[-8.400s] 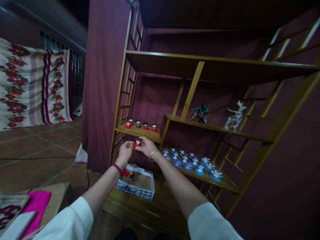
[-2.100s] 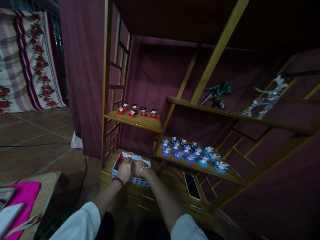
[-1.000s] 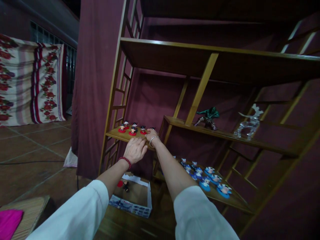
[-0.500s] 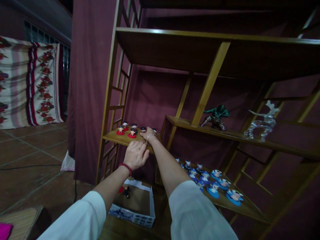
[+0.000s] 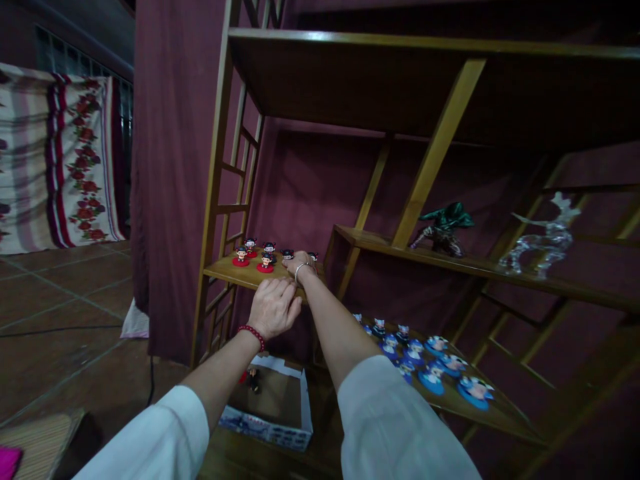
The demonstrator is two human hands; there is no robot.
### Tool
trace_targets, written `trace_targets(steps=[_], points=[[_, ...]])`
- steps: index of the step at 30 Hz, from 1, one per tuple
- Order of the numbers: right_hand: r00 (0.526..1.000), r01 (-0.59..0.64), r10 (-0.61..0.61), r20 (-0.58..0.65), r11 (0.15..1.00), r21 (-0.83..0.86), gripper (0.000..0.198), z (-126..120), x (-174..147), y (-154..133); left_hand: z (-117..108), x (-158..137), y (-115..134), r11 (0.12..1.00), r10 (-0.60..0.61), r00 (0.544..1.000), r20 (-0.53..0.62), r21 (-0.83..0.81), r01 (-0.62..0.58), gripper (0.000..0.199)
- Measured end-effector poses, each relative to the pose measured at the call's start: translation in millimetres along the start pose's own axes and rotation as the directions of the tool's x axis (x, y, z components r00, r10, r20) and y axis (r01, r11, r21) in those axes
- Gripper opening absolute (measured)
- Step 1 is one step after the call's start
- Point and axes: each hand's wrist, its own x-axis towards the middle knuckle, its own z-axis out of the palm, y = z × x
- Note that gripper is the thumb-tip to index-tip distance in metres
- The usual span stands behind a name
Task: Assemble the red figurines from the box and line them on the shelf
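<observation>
My right hand [image 5: 300,263], with a silver bangle at the wrist, reaches onto the small wooden shelf [image 5: 230,273]. Its fingers are closed at a black-hatted figurine [image 5: 287,255], whose lower part they hide. Another dark-hatted figurine [image 5: 313,256] shows partly behind this hand. Below and left of it, my left hand [image 5: 274,308], wearing a red bead bracelet, has its fingers bent over the shelf's front edge. Several similar figurines on red bases stand to the left, among them one in front [image 5: 265,263] and one at the left [image 5: 241,256].
Beneath is an open cardboard box [image 5: 270,430] with a dark figurine [image 5: 253,379] inside. Blue-based figurines [image 5: 431,379] crowd a lower shelf at right. A green-caped figure [image 5: 445,227] and a clear deer ornament [image 5: 543,237] stand on a higher shelf. An upright post [image 5: 440,153] divides the rack.
The view has shifted slightly, so the rack's right side sits further right. Both hands keep nearly the same places at the small shelf.
</observation>
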Motion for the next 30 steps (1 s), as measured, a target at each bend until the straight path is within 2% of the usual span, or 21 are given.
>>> trace_targets(steps=[6,12,21,26,30], points=[[1.0,-0.009,0.009,-0.002,1.0,0.016,0.036,-0.4,-1.8,-1.4,0.1,-0.5,0.2,1.0,-0.007,1.0,0.005,-0.005,0.007,0.028],[0.999,0.041,-0.042,0.015,0.998,0.051,0.023,2.9,-2.1,1.6,0.1,-0.5,0.4,1.0,-0.007,1.0,0.019,-0.002,0.007,0.028],[0.998,0.065,-0.065,0.001,0.997,0.041,0.025,8.2,2.8,3.1,1.0,-0.8,0.7,1.0,-0.008,1.0,0.027,0.014,0.008,0.029],[0.985,0.168,-0.168,-0.039,0.986,0.0,0.038,5.9,0.3,0.5,1.0,-0.4,0.9,0.999,-0.019,0.999,0.04,0.03,0.017,0.028],[0.976,0.218,-0.219,-0.008,0.975,-0.051,0.033,0.4,-2.1,-2.6,0.3,0.1,1.3,0.999,-0.021,0.999,0.036,0.027,0.02,0.027]])
